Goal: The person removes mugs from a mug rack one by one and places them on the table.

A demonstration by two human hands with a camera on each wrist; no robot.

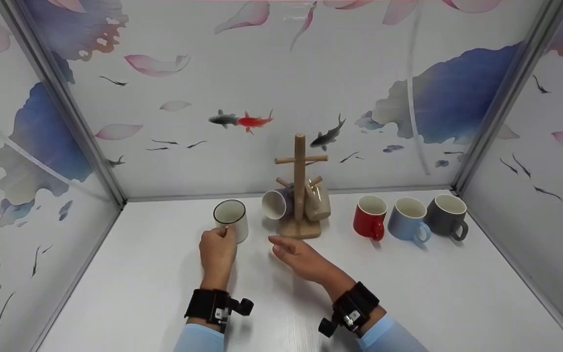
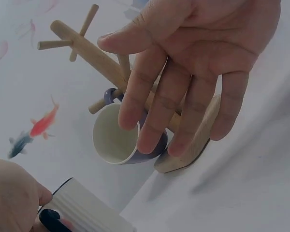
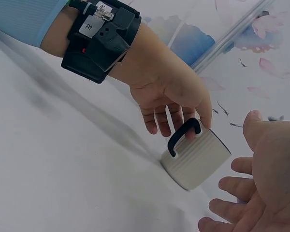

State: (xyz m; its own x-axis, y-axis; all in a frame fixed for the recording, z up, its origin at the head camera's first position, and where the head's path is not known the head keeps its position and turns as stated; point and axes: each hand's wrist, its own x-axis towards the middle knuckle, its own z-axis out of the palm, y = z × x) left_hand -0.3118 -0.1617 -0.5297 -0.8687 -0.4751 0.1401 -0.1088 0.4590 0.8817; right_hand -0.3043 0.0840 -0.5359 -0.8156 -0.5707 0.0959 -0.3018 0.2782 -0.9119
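A white ribbed mug (image 1: 241, 230) with a dark rim and dark handle (image 3: 180, 137) is at the left of the table. My left hand (image 1: 218, 252) pinches that handle between thumb and fingers. To its right, my right hand (image 1: 303, 259) is held open in front of the wooden mug rack (image 1: 300, 186), fingers extended and touching nothing. A purple mug (image 2: 117, 137) with a pale inside hangs on a lower peg at the rack's left. On the right side of the rack hangs a beige mug (image 1: 318, 203).
Right of the rack stand a red mug (image 1: 367, 220), a light blue mug (image 1: 405, 221) and a dark grey mug (image 1: 445, 215), in a row. Patterned wall panels (image 1: 203, 171) enclose the white table (image 1: 130, 288) at the back and both sides.
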